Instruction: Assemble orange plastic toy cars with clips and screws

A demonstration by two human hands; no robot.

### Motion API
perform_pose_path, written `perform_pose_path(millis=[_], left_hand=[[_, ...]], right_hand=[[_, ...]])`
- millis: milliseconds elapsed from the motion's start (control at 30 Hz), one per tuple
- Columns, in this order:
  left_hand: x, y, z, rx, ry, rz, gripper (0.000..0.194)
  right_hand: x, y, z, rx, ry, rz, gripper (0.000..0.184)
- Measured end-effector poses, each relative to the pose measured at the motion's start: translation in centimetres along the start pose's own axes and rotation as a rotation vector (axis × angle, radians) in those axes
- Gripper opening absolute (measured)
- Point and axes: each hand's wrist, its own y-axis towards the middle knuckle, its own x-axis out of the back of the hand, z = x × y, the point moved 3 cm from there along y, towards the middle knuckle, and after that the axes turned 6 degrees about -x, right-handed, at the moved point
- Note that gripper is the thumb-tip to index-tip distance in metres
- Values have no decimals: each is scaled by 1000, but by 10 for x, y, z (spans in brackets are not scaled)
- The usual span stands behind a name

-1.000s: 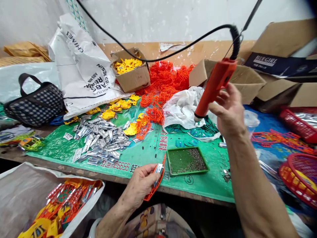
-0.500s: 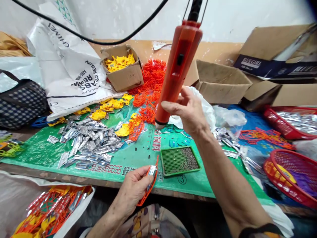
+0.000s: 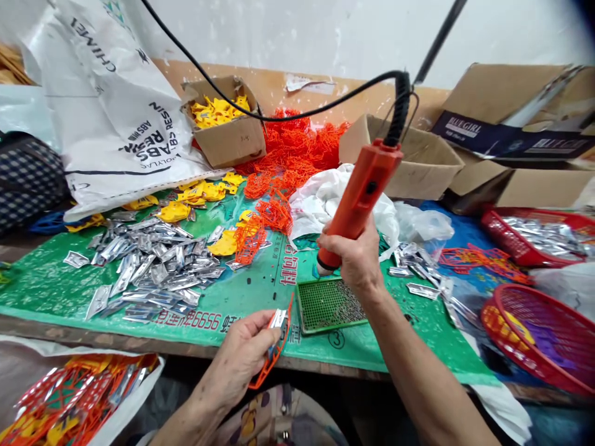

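My right hand [image 3: 356, 254] is wrapped round the lower body of a red electric screwdriver [image 3: 360, 195], which hangs from a black cable. Its tip points down and left, above the back of a green perforated tray [image 3: 304, 328] with small dark screws [image 3: 346, 303] on its right side. Nearer the table's front edge, my left hand [image 3: 246, 347] pinches an orange plastic frame [image 3: 269, 365] with a small silver metal plate [image 3: 277, 318] against it. The fingers partly cover both pieces.
Silver metal pieces [image 3: 158, 266] lie heaped at left, with yellow parts [image 3: 174, 212] and orange frames [image 3: 288, 155] behind. Cardboard boxes [image 3: 232, 142] line the wall. Red baskets [image 3: 499, 303] stand at right. A white bag [image 3: 153, 378] of parts sits front left.
My right hand now grips the screwdriver fully and has brought it lower and to the right, nearer the tray. The left hand keeps its pinch. The view has shifted slightly.
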Motion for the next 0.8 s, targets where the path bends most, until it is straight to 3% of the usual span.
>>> perform_pose_path(millis=[100,367,600,800], left_hand=[[2,1,3,-5,-1,-1,35],[0,5,8,-23,46,-10,35],[-9,0,0,-9,59,-47,31],[-9,0,2,-6,86,-84,35]], right_hand=[[11,-5,-6,-71,-43,-42,41],[30,-29,-2,-152,-59,11,22],[26,-41,-5,-148,-49,109,17],[25,-47,0,-177,-66,118,17]])
